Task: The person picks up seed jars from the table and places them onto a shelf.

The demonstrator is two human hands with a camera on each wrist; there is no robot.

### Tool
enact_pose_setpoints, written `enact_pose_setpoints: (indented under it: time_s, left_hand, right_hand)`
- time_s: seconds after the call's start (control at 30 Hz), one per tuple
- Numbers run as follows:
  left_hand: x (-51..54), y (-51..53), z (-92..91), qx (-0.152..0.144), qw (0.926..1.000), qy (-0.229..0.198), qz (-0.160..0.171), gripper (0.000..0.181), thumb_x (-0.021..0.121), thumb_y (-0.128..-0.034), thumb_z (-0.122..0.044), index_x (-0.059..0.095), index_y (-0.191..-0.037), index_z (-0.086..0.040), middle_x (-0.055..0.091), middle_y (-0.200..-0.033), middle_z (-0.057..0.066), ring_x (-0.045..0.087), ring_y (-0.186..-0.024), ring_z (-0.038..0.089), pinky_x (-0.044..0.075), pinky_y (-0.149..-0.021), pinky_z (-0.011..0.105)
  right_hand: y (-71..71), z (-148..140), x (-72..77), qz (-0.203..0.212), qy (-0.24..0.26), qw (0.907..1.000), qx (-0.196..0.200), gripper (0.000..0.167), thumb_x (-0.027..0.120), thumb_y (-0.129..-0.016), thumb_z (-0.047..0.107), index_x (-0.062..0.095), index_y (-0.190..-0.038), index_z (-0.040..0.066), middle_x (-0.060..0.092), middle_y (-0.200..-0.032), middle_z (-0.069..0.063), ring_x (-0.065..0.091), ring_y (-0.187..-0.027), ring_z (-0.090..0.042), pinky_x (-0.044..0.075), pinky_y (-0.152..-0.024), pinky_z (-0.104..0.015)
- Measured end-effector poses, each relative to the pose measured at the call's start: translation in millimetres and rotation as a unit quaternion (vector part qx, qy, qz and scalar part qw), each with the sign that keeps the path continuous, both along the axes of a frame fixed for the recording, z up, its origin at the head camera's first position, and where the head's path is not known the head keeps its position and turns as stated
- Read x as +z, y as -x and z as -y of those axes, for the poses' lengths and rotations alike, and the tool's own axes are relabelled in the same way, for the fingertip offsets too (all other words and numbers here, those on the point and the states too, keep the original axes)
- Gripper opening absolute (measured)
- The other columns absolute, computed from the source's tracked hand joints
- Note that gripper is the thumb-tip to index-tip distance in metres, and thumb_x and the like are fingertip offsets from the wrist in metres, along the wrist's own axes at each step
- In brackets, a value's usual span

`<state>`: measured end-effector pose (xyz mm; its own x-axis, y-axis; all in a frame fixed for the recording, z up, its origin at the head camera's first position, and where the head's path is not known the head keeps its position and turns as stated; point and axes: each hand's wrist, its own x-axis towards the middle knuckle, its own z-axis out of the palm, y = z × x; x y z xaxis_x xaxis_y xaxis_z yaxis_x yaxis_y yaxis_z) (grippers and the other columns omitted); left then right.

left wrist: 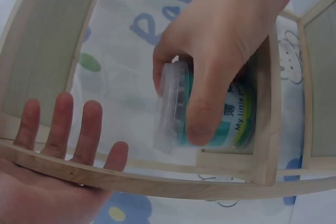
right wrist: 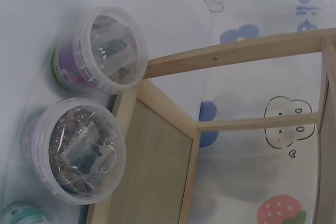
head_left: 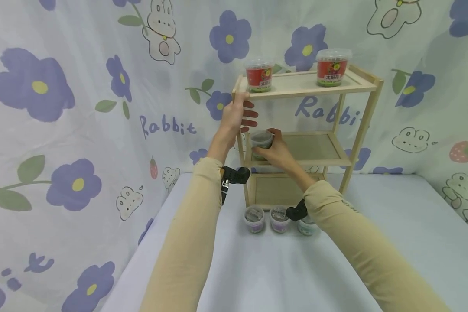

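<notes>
— Please, where is the teal cup?
— In the head view, it is upright at the nine o'clock end of the middle shelf. Whether its base touches the wood, I cannot tell.
— Which hand has it?
— The right hand grips it, the thumb on one side and the fingers on the other.
— And the left hand?
— It is at ten o'clock from the cup, against the post. Its fingers are rather straight and reach past the wood.
— What stands around?
— On the top shelf, one red cup at twelve o'clock and another red cup between one and two. On the table, toward six o'clock, two purple cups; at five, a second teal cup, partly hidden.
</notes>
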<state>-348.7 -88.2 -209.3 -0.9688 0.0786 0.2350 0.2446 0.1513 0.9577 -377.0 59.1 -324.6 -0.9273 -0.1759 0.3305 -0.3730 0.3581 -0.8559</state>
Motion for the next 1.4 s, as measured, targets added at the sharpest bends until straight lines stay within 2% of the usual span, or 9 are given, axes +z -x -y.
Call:
enact_pose_setpoints:
  time_s: [0.23,0.43,0.63,0.87,1.0,1.17,1.4]
  left_hand:
    - [-0.3,0.0,-0.8,-0.006,1.0000,0.000,-0.001,0.046,0.040,-0.0967,-0.055,0.060,-0.105,-0.015,0.070,-0.111,0.016,0.069,-0.096,0.037,0.048,-0.078,0.041]
    - [0.3,0.1,0.8,0.000,1.0000,-0.001,0.001,0.046,0.040,-0.0964,-0.056,0.061,-0.105,-0.015,0.070,-0.104,0.011,0.070,-0.084,0.027,0.048,-0.075,0.038]
    - [0.9,0.4,0.8,-0.002,1.0000,0.000,0.000,0.046,0.040,-0.0970,-0.056,0.060,-0.106,-0.015,0.069,-0.100,0.009,0.069,-0.082,0.026,0.048,-0.086,0.048]
    - [-0.1,1.5,-0.1,-0.001,1.0000,0.004,0.001,0.048,0.040,-0.0966,-0.057,0.061,-0.107,-0.014,0.070,-0.107,0.013,0.069,-0.083,0.026,0.048,-0.079,0.042]
    - [-0.2,0.9,0.6,0.001,1.0000,0.007,0.002,0.049,0.040,-0.0962,-0.057,0.061,-0.108,-0.015,0.070,-0.106,0.012,0.069,-0.084,0.027,0.048,-0.077,0.039]
    - [0.1,1.2,0.6,0.003,1.0000,0.005,0.003,0.048,0.040,-0.0961,-0.057,0.060,-0.107,-0.015,0.069,-0.112,0.016,0.069,-0.088,0.030,0.048,-0.080,0.042]
    - [-0.6,2.7,-0.6,0.008,0.9999,0.003,0.006,0.046,0.040,-0.0965,-0.055,0.061,-0.104,-0.015,0.070,-0.108,0.012,0.069,-0.090,0.031,0.048,-0.082,0.043]
  right_hand:
    - [-1.2,2.9,-4.1,0.004,0.008,0.9999,-0.010,0.085,0.073,-0.089,0.025,0.017,-0.147,0.000,0.044,-0.138,-0.028,0.053,-0.120,-0.038,0.044,-0.101,-0.048]
    - [-1.4,3.0,-1.6,0.019,-0.014,0.9997,-0.010,0.089,0.072,-0.089,0.031,0.014,-0.149,0.001,0.046,-0.136,-0.027,0.054,-0.118,-0.037,0.044,-0.101,-0.048]
    - [-1.8,-0.4,2.0,0.041,-0.015,0.9990,0.010,0.094,0.071,-0.090,0.033,0.006,-0.151,0.004,0.042,-0.140,-0.028,0.052,-0.120,-0.038,0.043,-0.102,-0.048]
    - [-6.8,-10.9,0.3,0.053,0.008,0.9979,0.036,0.104,0.071,-0.089,0.033,-0.006,-0.154,0.007,0.031,-0.151,-0.026,0.047,-0.131,-0.037,0.041,-0.106,-0.048]
    - [-12.6,-17.9,-1.9,0.047,0.026,0.9976,0.044,0.104,0.072,-0.089,0.030,-0.006,-0.154,0.008,0.032,-0.153,-0.023,0.040,-0.139,-0.035,0.038,-0.110,-0.047]
    - [-23.6,-32.1,-6.1,0.025,0.038,0.9980,0.043,0.100,0.072,-0.090,0.029,-0.003,-0.154,0.011,0.032,-0.154,-0.023,0.034,-0.144,-0.036,0.027,-0.117,-0.046]
    - [-41.9,-53.0,-16.0,-0.006,0.073,0.9953,0.063,0.094,0.069,-0.092,0.017,0.001,-0.155,0.006,0.033,-0.153,-0.022,0.032,-0.145,-0.032,0.020,-0.120,-0.039]
